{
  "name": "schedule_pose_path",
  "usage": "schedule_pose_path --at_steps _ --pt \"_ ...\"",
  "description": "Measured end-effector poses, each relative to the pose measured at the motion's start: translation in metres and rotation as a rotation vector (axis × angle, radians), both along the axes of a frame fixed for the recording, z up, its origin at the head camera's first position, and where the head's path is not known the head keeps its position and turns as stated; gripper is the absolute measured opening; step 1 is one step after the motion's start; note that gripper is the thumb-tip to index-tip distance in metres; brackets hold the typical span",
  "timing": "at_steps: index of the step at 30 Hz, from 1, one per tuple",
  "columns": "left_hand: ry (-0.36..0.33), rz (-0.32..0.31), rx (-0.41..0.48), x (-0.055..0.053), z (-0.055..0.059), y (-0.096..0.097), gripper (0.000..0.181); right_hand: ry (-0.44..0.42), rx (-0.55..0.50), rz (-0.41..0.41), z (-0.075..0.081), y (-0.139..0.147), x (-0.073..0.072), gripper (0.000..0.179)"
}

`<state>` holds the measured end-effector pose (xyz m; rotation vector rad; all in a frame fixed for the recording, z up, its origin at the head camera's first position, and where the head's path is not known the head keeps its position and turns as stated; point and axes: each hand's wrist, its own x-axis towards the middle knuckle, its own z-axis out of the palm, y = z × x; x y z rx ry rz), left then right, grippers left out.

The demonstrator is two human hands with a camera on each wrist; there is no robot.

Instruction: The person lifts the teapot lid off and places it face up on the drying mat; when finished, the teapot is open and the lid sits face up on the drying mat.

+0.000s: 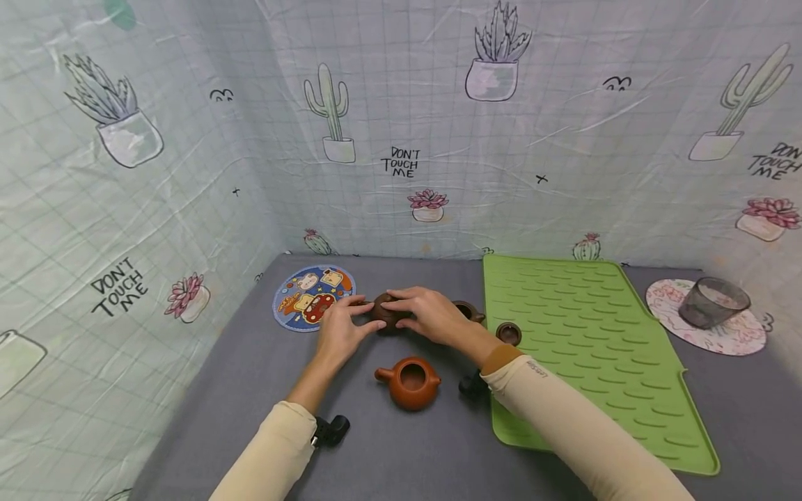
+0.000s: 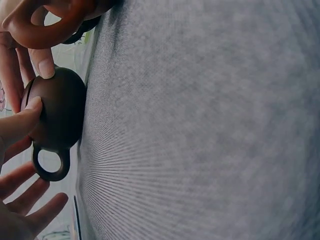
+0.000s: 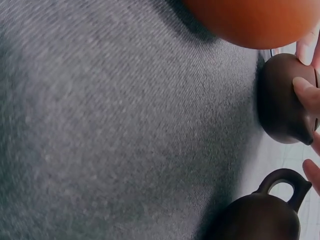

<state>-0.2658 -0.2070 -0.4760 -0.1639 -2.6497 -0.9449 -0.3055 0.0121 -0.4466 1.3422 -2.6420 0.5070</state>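
A dark brown teapot (image 1: 387,313) stands on the grey cloth between both hands, its handle toward the left hand and its spout toward the right. My left hand (image 1: 341,330) holds its left side, the thumb on the near wall close to the lid seam; the other fingers spread near the handle (image 2: 50,165). With thumb and fingers, my right hand (image 1: 432,316) grips the spout side near the top. A second dark teapot (image 3: 260,220) sits to the right, partly hidden behind the right hand in the head view. Nearer stands an orange-brown teapot (image 1: 413,393) without a lid.
A small dark round lid (image 1: 508,333) lies at the left edge of a green ridged mat (image 1: 595,362). At the back left is a round blue cartoon mat (image 1: 291,309). A grey glass (image 1: 713,304) stands on a pink-patterned coaster (image 1: 664,296) far right.
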Motion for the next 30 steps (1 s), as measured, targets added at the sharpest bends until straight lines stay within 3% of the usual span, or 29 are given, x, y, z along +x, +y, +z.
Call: schedule_pose_path --at_steps 30 --pt "-0.048 0.019 0.015 -0.0013 0.0048 0.0031 0.044 -0.098 -0.069 -0.028 0.0045 -0.0031 -0.0045 0.048"
